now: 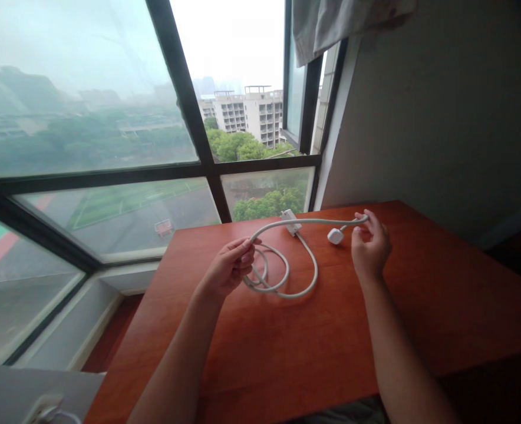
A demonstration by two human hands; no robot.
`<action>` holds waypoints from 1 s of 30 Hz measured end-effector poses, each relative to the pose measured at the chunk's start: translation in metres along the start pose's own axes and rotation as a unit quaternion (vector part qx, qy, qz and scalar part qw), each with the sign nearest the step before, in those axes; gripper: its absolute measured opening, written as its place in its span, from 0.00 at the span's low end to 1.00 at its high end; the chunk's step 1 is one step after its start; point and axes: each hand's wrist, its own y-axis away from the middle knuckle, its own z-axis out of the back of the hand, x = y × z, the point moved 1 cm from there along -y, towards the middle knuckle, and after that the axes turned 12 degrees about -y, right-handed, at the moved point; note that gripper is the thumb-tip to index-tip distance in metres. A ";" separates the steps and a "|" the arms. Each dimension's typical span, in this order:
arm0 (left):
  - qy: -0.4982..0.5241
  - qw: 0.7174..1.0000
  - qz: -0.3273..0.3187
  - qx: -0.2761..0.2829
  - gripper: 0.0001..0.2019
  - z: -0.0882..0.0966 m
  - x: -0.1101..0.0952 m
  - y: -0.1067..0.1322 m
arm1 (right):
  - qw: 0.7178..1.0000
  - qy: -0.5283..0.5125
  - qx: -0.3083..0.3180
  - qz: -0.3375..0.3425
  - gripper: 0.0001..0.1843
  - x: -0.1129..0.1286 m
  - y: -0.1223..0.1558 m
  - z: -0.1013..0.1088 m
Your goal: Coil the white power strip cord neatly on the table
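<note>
A white power cord (307,221) is stretched between my two hands above the table. My left hand (231,265) is closed around it, thumb on top. Farther right, my right hand (372,244) pinches the cord between thumb and fingers near its plug end. The white plug (335,236) hangs from a short length of cord just left of that hand. Below, the rest of the cord lies in loose loops on the table, partly behind my left hand. It leads to a white block-shaped end (291,222) near the table's back edge.
The reddish-brown wooden table (282,347) stands in a corner against dark-framed windows (211,169) and a grey wall (432,118). One window pane at the right is open, under a curtain (326,23). A white socket fitting (48,409) shows at the lower left.
</note>
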 end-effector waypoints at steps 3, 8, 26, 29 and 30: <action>0.012 1.000 0.006 0.002 0.11 0.002 -0.001 0.000 | 0.999 0.020 -0.009 0.046 0.29 0.002 -0.001 0.003; 0.021 1.000 0.019 0.014 0.11 0.004 0.001 -0.001 | 0.995 0.044 0.011 0.087 0.34 -0.001 -0.001 0.004; 0.073 0.993 0.046 -0.079 0.10 0.027 0.013 -0.015 | 0.993 0.003 0.115 -0.004 0.31 -0.014 0.008 -0.013; 0.074 0.992 0.046 -0.091 0.09 0.030 0.016 -0.016 | 0.989 0.019 0.144 -0.036 0.24 -0.017 0.014 -0.020; 0.074 0.992 0.046 -0.093 0.09 0.030 0.017 -0.017 | 0.986 0.022 0.160 -0.052 0.23 -0.019 0.016 -0.022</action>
